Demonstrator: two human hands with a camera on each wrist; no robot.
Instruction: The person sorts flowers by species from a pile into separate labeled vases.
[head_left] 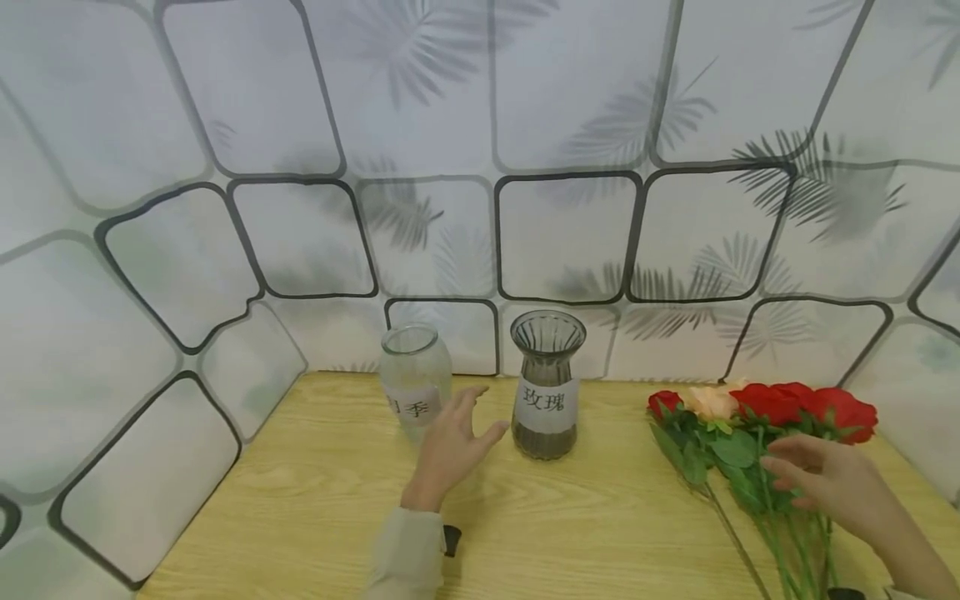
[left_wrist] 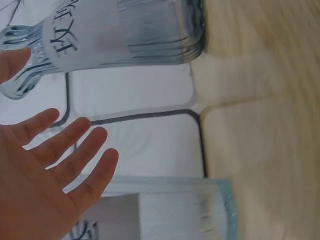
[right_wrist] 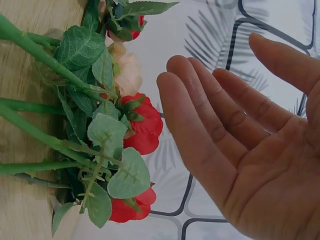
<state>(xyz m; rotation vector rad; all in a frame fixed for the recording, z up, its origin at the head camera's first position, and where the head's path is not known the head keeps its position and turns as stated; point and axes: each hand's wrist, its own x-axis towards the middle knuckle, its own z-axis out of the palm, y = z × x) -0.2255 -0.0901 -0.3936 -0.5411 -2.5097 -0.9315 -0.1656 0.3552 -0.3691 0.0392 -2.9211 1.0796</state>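
Observation:
My left hand [head_left: 452, 450] hovers between two glass vases with its fingers spread, holding nothing. On its left stands a clear rounded vase [head_left: 412, 354] with a white paper label, partly behind the hand. To the right is a grey, ribbed vase [head_left: 548, 367], narrow at the neck, also labelled in handwriting. Above the flower stems my right hand [head_left: 832, 479] is held with relaxed fingers and nothing in its grasp. Beneath it lie artificial flowers: several red blooms [head_left: 772, 403] and a peach bloom [head_left: 710, 403], with green leaves [right_wrist: 107, 132] and long stems.
Both vases and the flowers rest on a light wood-grain tabletop [head_left: 300, 517]. Behind it rises a wall [head_left: 566, 237] covered in white paper with dark rounded outlines and grey fern prints. The covering also runs along the left side.

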